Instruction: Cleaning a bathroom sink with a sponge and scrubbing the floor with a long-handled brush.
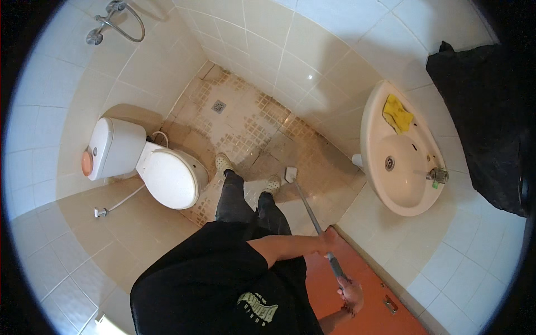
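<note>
Both of my hands grip the grey pole of a long-handled floor brush [309, 209]. My left hand [327, 243] reaches across my body and is closed around the pole's middle part. Higher up, near the pole's end, my right hand [351, 292] is wrapped around the thicker grip. The pole slants down to a small white head [290, 174], which rests on the tiled floor [312, 176] just beside my right clog [273, 184]. The underside of the head is hidden, so bristles cannot be made out.
A toilet [171, 179] stands at left, lid down. On the right wall, a washbasin [377, 184] carries a yellow cloth [397, 114]. A floor drain [218, 106] lies ahead, below a shower mixer [104, 23]. An orange door [356, 272] is behind my hands; a black bag-like item [485, 117] hangs at right.
</note>
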`<state>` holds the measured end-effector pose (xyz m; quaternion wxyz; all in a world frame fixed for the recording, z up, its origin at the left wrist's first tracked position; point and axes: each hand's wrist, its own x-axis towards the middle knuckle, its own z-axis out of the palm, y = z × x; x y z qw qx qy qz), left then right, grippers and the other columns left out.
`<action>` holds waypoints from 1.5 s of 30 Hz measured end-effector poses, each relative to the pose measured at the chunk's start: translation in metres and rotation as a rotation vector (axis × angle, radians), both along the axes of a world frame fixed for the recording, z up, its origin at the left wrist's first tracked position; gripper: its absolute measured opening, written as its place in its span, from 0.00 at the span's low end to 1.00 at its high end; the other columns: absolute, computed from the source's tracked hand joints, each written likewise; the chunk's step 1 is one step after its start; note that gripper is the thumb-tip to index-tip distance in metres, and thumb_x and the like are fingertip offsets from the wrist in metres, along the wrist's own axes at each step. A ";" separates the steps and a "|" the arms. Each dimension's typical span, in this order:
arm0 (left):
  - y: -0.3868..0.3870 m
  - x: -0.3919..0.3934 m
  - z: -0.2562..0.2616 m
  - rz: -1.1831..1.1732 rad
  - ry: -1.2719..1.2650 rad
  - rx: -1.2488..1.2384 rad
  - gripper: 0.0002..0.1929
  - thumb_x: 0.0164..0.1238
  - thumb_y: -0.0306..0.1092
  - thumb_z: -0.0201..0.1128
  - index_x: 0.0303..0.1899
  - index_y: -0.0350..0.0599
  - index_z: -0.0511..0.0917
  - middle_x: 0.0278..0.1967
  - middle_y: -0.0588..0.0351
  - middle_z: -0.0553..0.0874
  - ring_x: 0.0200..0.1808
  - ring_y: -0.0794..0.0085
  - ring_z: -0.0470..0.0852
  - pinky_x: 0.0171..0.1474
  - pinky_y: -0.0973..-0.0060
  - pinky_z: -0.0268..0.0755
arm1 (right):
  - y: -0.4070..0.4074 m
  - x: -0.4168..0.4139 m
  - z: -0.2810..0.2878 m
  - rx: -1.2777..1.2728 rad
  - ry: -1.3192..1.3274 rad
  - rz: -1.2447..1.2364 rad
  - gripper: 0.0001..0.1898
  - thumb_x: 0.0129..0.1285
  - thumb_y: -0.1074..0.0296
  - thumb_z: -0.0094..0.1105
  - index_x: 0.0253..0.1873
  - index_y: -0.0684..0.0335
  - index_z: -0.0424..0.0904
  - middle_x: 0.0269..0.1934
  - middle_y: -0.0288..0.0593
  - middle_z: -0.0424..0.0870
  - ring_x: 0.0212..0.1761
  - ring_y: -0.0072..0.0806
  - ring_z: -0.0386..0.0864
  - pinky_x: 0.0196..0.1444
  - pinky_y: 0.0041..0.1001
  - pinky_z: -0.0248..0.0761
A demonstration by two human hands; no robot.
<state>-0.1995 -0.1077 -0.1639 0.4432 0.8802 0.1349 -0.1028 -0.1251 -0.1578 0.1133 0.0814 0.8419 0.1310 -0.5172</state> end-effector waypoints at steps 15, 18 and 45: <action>0.148 -0.191 -0.045 0.745 -0.163 0.121 0.06 0.47 0.35 0.66 0.28 0.49 0.80 0.30 0.49 0.83 0.36 0.49 0.84 0.40 0.51 0.73 | 0.196 -0.122 -0.049 0.289 0.142 0.758 0.18 0.59 0.54 0.63 0.45 0.64 0.84 0.19 0.42 0.76 0.18 0.28 0.77 0.26 0.31 0.71; 0.133 -0.186 -0.044 0.823 -0.169 0.162 0.06 0.48 0.36 0.66 0.29 0.49 0.80 0.32 0.50 0.84 0.39 0.50 0.84 0.42 0.48 0.73 | 0.172 -0.124 -0.057 0.348 0.099 0.789 0.18 0.59 0.54 0.63 0.47 0.62 0.85 0.19 0.43 0.76 0.19 0.28 0.78 0.27 0.32 0.72; 0.073 -0.286 -0.006 0.589 -0.126 -0.014 0.09 0.51 0.39 0.67 0.35 0.52 0.81 0.37 0.50 0.85 0.45 0.50 0.84 0.45 0.54 0.76 | 0.081 -0.176 -0.102 0.578 0.298 0.863 0.19 0.65 0.58 0.59 0.56 0.61 0.80 0.25 0.46 0.81 0.26 0.37 0.81 0.33 0.35 0.73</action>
